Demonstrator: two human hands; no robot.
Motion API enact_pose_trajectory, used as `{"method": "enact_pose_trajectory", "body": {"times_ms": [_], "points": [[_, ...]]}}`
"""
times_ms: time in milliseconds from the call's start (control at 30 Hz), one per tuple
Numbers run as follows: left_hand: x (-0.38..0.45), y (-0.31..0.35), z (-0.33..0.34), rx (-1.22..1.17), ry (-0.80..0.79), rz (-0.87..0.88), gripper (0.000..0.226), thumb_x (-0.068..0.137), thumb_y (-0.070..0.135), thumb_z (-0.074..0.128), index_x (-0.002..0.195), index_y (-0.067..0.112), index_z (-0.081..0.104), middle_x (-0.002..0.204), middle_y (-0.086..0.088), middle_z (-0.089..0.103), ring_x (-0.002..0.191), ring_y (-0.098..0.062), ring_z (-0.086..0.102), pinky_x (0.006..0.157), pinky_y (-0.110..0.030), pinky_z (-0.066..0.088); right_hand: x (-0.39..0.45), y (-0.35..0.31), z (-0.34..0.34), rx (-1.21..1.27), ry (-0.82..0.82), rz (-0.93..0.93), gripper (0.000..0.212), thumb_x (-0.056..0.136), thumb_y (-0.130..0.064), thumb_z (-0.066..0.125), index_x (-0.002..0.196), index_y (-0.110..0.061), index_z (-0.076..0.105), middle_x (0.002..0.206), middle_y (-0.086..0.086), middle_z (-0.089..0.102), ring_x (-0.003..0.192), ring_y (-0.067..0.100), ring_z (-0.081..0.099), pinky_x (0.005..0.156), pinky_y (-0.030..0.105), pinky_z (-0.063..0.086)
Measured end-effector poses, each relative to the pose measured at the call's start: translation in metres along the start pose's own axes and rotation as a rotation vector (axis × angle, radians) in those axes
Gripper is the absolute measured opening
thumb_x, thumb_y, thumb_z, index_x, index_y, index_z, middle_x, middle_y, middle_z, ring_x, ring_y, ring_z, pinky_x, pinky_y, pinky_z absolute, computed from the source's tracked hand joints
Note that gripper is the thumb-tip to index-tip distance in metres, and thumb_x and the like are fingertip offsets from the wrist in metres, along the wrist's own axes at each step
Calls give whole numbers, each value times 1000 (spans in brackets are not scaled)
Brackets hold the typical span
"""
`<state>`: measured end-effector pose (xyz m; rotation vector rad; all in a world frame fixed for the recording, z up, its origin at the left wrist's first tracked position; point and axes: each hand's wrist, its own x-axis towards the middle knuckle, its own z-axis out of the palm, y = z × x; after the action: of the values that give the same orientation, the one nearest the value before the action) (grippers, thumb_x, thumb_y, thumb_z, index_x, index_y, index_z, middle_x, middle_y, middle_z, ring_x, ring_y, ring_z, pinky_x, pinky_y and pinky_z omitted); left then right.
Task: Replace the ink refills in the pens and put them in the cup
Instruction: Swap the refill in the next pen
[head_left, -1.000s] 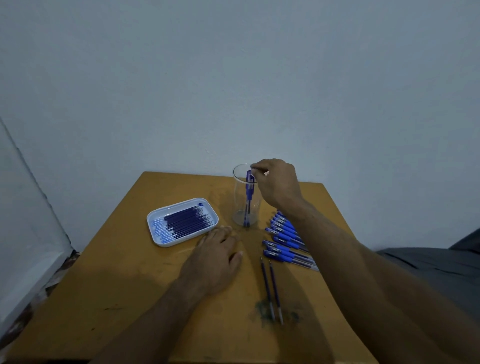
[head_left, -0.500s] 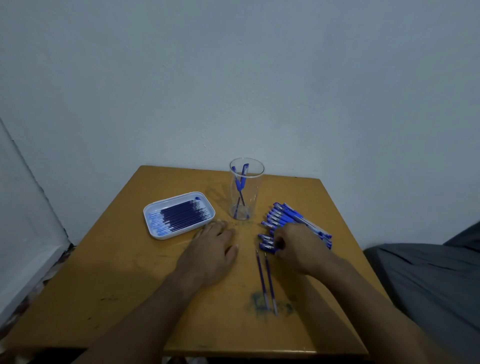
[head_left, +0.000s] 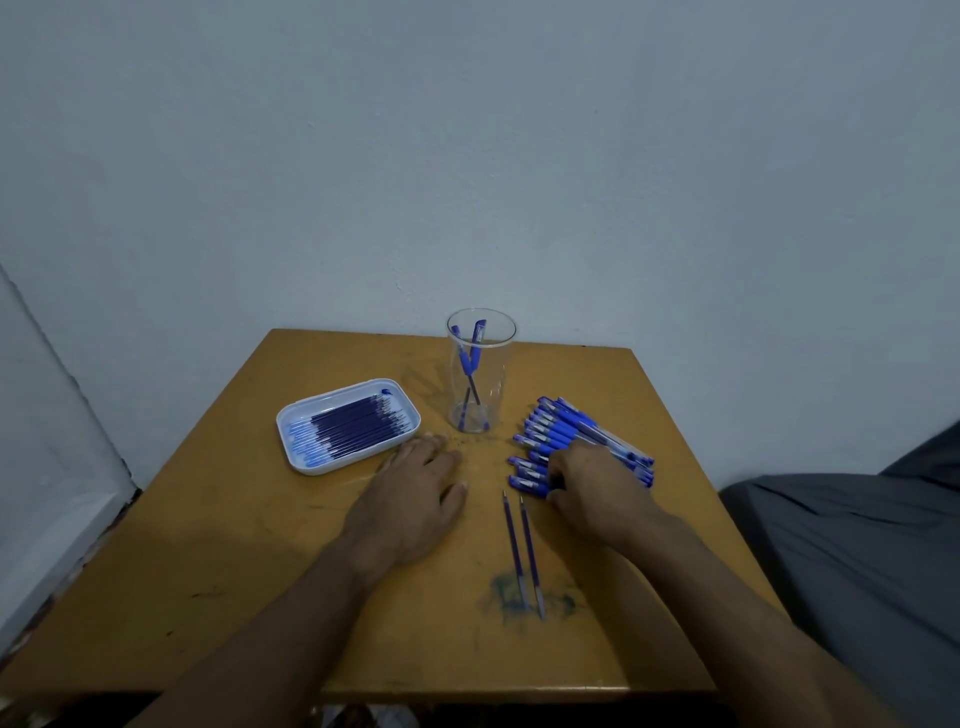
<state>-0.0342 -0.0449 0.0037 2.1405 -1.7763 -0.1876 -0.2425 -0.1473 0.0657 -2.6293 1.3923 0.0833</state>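
A clear plastic cup stands at the back middle of the table with two blue pens leaning crossed inside it. Several blue pens lie in a row to its right. My right hand rests on the near end of that row, its fingertips curled onto the nearest pens; whether it grips one is hidden. My left hand lies flat, palm down, on the table and holds nothing. Two bare refills lie side by side between my hands.
A white tray holding several dark blue refills sits at the back left, just beyond my left fingertips. The wooden table has an ink stain near its front edge. A wall stands close behind, and grey fabric lies to the right.
My right hand let go of a pen in the cup, drew back and came down onto the row of pens. My left hand stayed flat where it was.
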Motion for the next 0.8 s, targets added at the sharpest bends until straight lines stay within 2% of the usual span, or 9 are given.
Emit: {"method": "enact_pose_trajectory", "body": {"times_ms": [233, 367, 467, 567, 667, 700, 733, 800], "points": [[0, 0, 0, -2, 3, -1, 55, 100, 58, 36, 151, 34, 36, 163, 9, 25, 152, -12, 17, 123, -41, 23, 8, -5, -11, 16, -97, 81, 19, 97, -24, 63, 113, -16, 65, 114, 6, 65, 103, 19, 62, 94, 31, 52], [-3, 0, -4, -119, 70, 15, 51, 101, 49, 45, 149, 31, 41, 159, 9, 31, 147, -9, 25, 117, -33, 31, -6, -12, -26, 125, 23, 25, 13, 97, -22, 64, 109, -16, 65, 105, 4, 68, 100, 18, 64, 89, 32, 56], [-8, -2, -4, -212, 151, 22, 48, 101, 47, 48, 146, 32, 45, 155, 10, 38, 141, -6, 33, 114, -32, 38, -15, -18, -30, 310, 154, -6, 17, 93, -22, 70, 109, -20, 63, 99, 1, 69, 91, 14, 64, 77, 32, 57], [-18, -4, -7, -330, 227, 22, 42, 97, 48, 51, 136, 33, 56, 136, 12, 57, 125, -2, 51, 104, -34, 49, -15, -27, -28, 614, 163, 25, 39, 91, -19, 72, 127, -23, 59, 94, 0, 68, 82, 11, 63, 59, 22, 44], [-28, 2, -16, -505, 257, 4, 19, 98, 38, 60, 111, 32, 71, 95, 12, 70, 85, -6, 66, 78, -37, 59, -20, -35, -23, 1195, -31, 85, 56, 91, -4, 66, 138, -28, 46, 72, 11, 68, 55, 19, 57, 41, 27, 37], [-30, 7, -21, -609, 214, -29, 12, 98, 37, 62, 101, 32, 72, 85, 6, 72, 74, -10, 67, 72, -42, 60, -21, -40, -20, 1330, -94, 95, 58, 92, -1, 64, 137, -30, 43, 71, 17, 68, 55, 26, 57, 38, 27, 39], [-31, 12, -26, -737, 146, -78, 13, 96, 39, 62, 94, 31, 72, 78, 0, 72, 66, -15, 68, 68, -46, 60, -23, -45, -18, 1433, -141, 105, 52, 93, 1, 63, 135, -24, 44, 74, 23, 69, 56, 31, 59, 38, 29, 43], [-32, 19, -35, -946, -10, -174, 22, 88, 49, 62, 89, 29, 71, 73, -10, 72, 60, -26, 68, 62, -48, 59, -24, -54, -9, 1604, -195, 137, 37, 95, 0, 63, 128, -9, 48, 78, 23, 70, 58, 31, 66, 42, 31, 54]]}}
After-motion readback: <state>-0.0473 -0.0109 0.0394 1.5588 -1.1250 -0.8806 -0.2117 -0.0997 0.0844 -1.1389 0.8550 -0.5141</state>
